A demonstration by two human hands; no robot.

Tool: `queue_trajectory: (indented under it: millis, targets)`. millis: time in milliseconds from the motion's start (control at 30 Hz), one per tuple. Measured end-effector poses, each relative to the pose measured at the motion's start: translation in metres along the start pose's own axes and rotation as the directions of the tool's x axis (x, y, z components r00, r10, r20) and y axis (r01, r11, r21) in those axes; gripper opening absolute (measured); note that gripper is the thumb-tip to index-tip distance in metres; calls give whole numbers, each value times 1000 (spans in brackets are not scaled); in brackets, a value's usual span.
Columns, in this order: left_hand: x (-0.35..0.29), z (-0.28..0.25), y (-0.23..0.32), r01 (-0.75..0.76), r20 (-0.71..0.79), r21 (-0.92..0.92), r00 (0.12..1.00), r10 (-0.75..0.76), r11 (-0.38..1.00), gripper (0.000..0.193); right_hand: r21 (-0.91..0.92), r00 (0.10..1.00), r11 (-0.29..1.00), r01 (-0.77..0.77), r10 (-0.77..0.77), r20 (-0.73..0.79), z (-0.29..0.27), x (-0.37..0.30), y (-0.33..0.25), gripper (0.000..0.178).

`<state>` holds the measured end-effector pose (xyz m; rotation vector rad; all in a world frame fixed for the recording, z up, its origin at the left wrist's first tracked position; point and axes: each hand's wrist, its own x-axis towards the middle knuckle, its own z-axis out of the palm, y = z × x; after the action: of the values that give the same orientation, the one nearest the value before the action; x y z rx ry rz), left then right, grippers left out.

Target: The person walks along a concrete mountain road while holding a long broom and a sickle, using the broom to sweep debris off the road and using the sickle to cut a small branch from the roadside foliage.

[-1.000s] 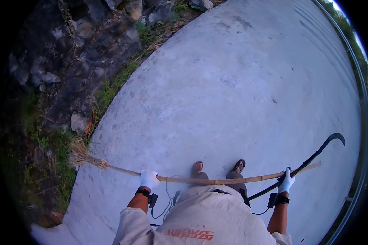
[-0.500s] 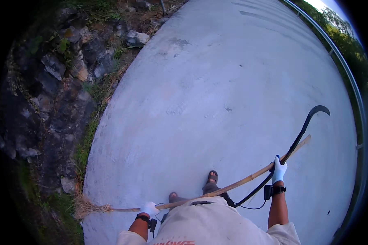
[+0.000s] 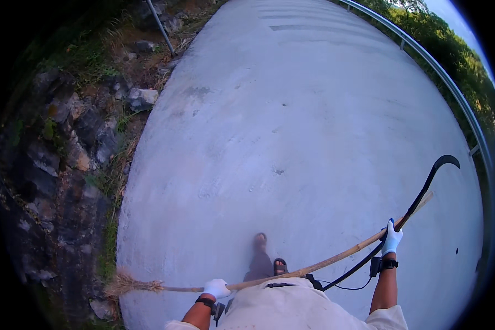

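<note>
Head view: my white-gloved left hand (image 3: 216,289) clamps a tan bamboo broom (image 3: 324,263); my right hand (image 3: 391,240) clamps it plus a black hooked sickle (image 3: 425,190). Slackening there could drop the sickle.

A pale road (image 3: 313,143) runs near to far; rocks (image 3: 143,98) and grass (image 3: 109,245) left, pole (image 3: 160,28) far left, guardrail (image 3: 447,80) and trees (image 3: 448,47) right.
</note>
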<state>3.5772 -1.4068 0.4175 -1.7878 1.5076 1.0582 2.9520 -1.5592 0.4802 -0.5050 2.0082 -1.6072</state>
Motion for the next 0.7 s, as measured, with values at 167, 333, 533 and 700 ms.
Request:
queue_trajectory:
  millis: [167, 333, 533, 700]
  targets:
    - [88, -79, 12, -81, -2, 180, 997, 83, 980, 42, -15, 980, 999, -48, 44, -195, -13, 2, 23, 23]
    - [144, -185, 50, -184, -20, 338, 979, 203, 923, 37, 94, 927, 994, -60, 90, -364, -30, -24, 12, 26]
    - [191, -267, 119, -300, -44, 492, 929, 368, 817, 33, 185, 764, 979, -87, 184, -618, -69, -45, 36, 32]
    - [209, -306, 165, -354, -18, 573, 896, 443, 739, 30, 218, 674, 967, -131, 248, -695, -70, -61, 39, 35]
